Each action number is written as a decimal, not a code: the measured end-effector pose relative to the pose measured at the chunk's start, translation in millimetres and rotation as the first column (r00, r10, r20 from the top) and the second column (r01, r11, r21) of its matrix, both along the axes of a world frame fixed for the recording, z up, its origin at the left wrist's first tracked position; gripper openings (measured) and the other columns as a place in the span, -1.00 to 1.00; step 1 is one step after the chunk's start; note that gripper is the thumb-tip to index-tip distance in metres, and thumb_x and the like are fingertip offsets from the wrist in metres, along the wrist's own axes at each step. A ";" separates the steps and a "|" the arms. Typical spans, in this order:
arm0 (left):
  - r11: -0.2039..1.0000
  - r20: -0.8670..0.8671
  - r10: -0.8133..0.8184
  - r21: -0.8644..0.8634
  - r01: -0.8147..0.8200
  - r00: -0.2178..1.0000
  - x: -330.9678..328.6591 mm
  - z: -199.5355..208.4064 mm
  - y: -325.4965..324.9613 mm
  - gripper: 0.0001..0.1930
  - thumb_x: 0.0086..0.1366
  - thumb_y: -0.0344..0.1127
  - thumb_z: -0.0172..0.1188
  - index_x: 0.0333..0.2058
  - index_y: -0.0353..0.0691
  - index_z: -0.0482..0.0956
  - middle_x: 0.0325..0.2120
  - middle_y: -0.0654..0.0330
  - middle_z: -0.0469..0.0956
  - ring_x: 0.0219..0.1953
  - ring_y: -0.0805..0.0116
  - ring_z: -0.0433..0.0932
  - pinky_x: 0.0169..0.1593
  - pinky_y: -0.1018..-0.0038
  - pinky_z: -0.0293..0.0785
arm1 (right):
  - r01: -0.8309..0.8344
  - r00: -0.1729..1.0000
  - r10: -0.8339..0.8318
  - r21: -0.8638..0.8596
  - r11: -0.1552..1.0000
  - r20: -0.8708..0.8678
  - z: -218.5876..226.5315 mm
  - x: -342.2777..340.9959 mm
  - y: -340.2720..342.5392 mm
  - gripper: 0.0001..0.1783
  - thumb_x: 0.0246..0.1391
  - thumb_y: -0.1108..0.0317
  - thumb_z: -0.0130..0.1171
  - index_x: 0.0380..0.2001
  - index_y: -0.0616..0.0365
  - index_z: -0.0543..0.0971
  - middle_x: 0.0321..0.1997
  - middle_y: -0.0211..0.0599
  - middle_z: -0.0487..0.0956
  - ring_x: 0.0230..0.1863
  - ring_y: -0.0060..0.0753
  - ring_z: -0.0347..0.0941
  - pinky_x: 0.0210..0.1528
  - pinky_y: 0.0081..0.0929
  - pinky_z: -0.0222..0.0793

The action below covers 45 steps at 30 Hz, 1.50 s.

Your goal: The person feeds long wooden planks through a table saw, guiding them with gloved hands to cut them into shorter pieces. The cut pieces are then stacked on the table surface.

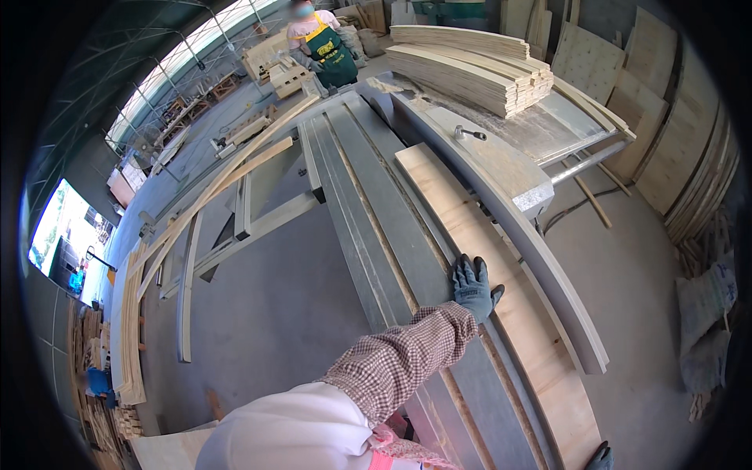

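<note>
Plywood board lay lengthwise on the grey slotted table, and what a line it made: long axis running from the near right corner away to the far left, with the metal fence stretched along its right side! Whether board and fence met along their whole length, the view couldn't settle.

Now to the hands! The gloved left hand was down over the board's left edge, about midway along, fingers extended and slightly spread, pressed flat rather than closed round anything; most of the board's width lay to its right. Down at the near end, the right hand only just made the picture, right beside the board's corner; its grip was cut off, no telling wide or narrow. So the left had the middle, the right the near end!

Beyond the fence, curved strips sat stacked on a side table. As for containers, pale sacks slumped far right, contents hidden.
</note>
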State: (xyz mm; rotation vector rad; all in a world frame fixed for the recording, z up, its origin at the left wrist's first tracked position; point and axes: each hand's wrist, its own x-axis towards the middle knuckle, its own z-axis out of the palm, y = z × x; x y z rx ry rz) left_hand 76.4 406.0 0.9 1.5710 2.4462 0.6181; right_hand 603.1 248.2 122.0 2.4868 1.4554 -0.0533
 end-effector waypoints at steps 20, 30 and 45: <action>0.987 0.036 0.027 -0.158 -0.021 0.999 -22.0 8.8 40.7 -0.11 0.11 0.17 0.00 0.20 -0.37 -0.11 0.17 -0.39 -0.21 0.25 -0.24 -0.26 0.24 0.01 -0.33 | 0.111 0.973 -0.153 -0.235 0.966 -0.173 4.4 29.1 35.4 -0.23 0.14 -0.20 -0.39 0.04 0.32 0.33 0.12 0.05 0.30 0.16 -0.06 0.19 0.21 -0.38 0.08; 0.982 0.028 0.061 -0.181 -0.054 0.998 -74.5 -7.0 70.2 -0.12 0.11 0.18 -0.02 0.21 -0.31 -0.15 0.18 -0.35 -0.21 0.25 -0.20 -0.21 0.25 0.07 -0.27 | 0.056 0.977 -0.083 -0.135 0.989 -0.197 -38.5 20.5 51.1 -0.26 0.15 -0.18 -0.38 -0.01 0.32 0.38 0.05 0.01 0.39 0.10 -0.09 0.28 0.15 -0.37 0.16; 0.968 0.025 0.134 -0.218 -0.125 0.991 -132.2 -9.0 100.5 -0.16 0.16 0.19 -0.10 0.23 -0.22 -0.19 0.21 -0.26 -0.19 0.27 -0.12 -0.20 0.27 0.13 -0.33 | -0.049 0.990 0.032 -0.124 0.991 -0.135 -36.6 -59.1 77.5 -0.27 0.14 -0.19 -0.45 0.00 0.21 0.40 0.07 -0.02 0.37 0.10 -0.04 0.27 0.17 -0.31 0.13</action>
